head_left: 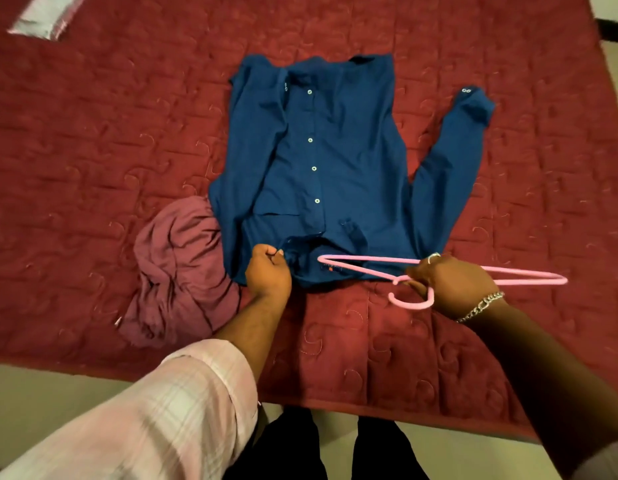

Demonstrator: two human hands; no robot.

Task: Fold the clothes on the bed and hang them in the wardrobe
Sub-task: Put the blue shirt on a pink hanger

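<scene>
Shirt (328,174), blue, buttoned, flat mid-bed (92,133), collar near. Small orange collar label, unreadable. Left hand (267,271) pinching collar's left edge. Right hand (453,284) gripping pink hanger (363,263) at hook base, over collar. Maroon cloth (182,268) bunched left, touching shirt. White item (44,15) far left.

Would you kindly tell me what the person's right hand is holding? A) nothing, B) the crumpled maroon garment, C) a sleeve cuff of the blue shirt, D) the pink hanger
D: the right hand grips the pink hanger near its hook, at the blue shirt's collar.
</scene>
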